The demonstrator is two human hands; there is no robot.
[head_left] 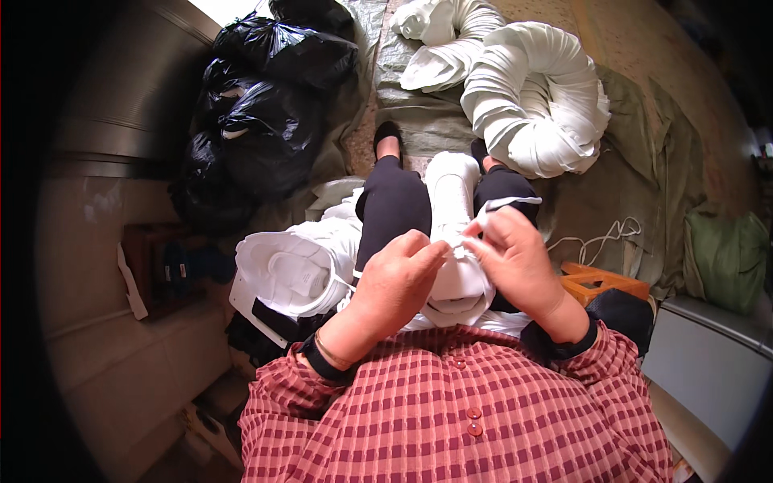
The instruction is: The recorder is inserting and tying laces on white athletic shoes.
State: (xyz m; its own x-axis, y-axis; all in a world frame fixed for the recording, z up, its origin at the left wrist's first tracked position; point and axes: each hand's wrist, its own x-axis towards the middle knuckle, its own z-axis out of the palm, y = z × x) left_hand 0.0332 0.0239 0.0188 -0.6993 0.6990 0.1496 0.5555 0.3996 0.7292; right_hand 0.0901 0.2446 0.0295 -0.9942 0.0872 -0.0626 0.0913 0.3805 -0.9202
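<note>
Hands: left hand [398, 274] and right hand [522, 262] are pinching at the soft white shoe upper [451, 189].
Upper: lying between the knees, seemingly mid-work.
Stacks: white ring-shaped stack [491, 88] is resting far right, white nested uppers [299, 274] near left; finished or waiting, cannot tell.

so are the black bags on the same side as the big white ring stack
No, the black bags lie at upper left, the white ring stack at upper right.
</note>
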